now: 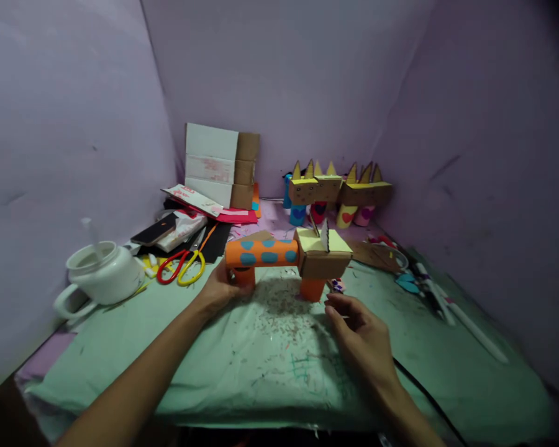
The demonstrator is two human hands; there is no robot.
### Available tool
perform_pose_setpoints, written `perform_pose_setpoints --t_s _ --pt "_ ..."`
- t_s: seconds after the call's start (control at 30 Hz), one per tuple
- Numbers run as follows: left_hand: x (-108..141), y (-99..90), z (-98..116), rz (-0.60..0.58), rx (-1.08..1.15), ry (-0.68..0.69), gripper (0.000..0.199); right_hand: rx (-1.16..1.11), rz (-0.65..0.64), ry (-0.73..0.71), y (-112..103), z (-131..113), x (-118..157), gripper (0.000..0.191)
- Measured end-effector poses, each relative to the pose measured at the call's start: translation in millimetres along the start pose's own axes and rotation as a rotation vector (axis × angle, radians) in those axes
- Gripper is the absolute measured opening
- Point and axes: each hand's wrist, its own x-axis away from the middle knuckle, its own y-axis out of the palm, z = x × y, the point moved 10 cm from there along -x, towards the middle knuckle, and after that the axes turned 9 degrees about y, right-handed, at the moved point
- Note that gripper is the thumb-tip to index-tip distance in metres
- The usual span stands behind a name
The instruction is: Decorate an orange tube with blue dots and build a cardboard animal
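A cardboard toy animal (261, 253) stands in the middle of the table. Its body is an orange tube with blue spots, resting on orange tube legs, and its box head has a pale yellow top with upright pointed ears. My left hand (221, 290) grips the leg at the left end, fingers wrapped around it. To the right, my right hand (358, 326) is beside the leg under the head, apart from it, with fingers curved and nothing visible between them. Scraps and crumbs lie on the green cloth (279, 347) beneath.
Scissors (186, 261), a phone (154, 230) and folded cardboard (212, 164) lie at left, near a white pot (105, 273). More cardboard animals (317, 189) stand at the back right. Markers (440, 298) lie on the right, and a black cable (423, 394) runs off the front.
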Motion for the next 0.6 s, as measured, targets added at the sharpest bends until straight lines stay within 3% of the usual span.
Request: perform_pose_setpoints --t_s 0.17,0.3,0.43,0.6 --pt "2 -6.6 -4 0.006 0.005 -0.016 0.056 -0.232 0.038 -0.051 6 -1 -9 0.053" --pt "0 -10.3 -7 0.017 -0.033 -0.018 0.055 -0.287 -0.028 -0.047 20 -5 -22 0.064" --pt "-1 -11.3 -10 0.017 -0.049 -0.007 0.051 -0.177 -0.117 -0.043 35 -15 -32 0.055" --pt "0 -11.3 -11 0.034 -0.054 -0.01 0.045 0.022 -0.089 -0.024 39 -18 -37 0.039"
